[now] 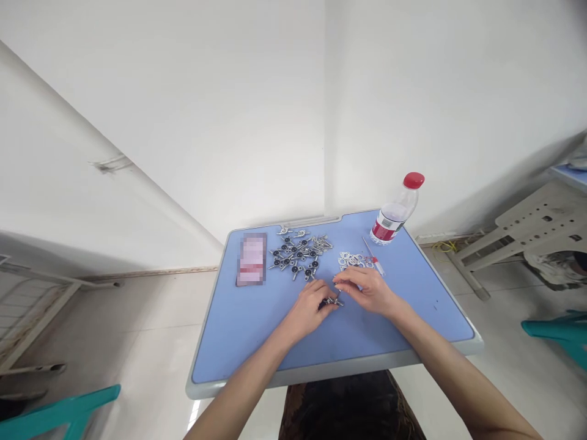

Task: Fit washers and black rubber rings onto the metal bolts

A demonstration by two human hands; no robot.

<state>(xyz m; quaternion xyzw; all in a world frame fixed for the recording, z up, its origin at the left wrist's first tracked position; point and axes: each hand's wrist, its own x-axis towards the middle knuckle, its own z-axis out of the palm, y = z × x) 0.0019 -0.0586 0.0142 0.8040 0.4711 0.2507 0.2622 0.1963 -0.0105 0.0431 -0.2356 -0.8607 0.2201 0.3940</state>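
As two hands (308, 310) (365, 289) meet, one bolt (331, 301)

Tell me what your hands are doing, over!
Left hand pinching small metal fitting. Right hand close beside it. Pile of metal rings and red-handled screwdriver just beyond right hand, over.

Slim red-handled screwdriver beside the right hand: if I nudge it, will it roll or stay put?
The slim red-handled screwdriver looks light, so a nudge would probably shift it. Its narrow shaft suggests it may roll on the smooth blue tabletop. It looks stiff, lying straight beside the right hand.
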